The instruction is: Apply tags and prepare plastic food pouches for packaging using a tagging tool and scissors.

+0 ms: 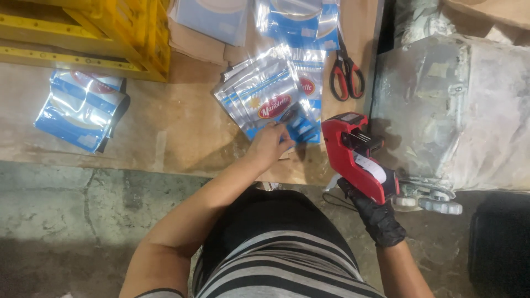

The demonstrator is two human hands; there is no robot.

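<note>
A fanned stack of silver-and-blue pouches lies on the brown cardboard-covered work surface, and my left hand rests its fingertips on the near corner of the top pouch, pinching at its edge. My right hand, in a black glove, is closed around the handle of a red label gun, held just to the right of the stack with its nose toward the pouches. Beyond the gun, red-handled scissors lie on the surface, touching more pouches at the far edge. Well to the left sits a separate bundle of blue pouches, near a yellow plastic crate. A foil-wrapped block stands at right.
</note>
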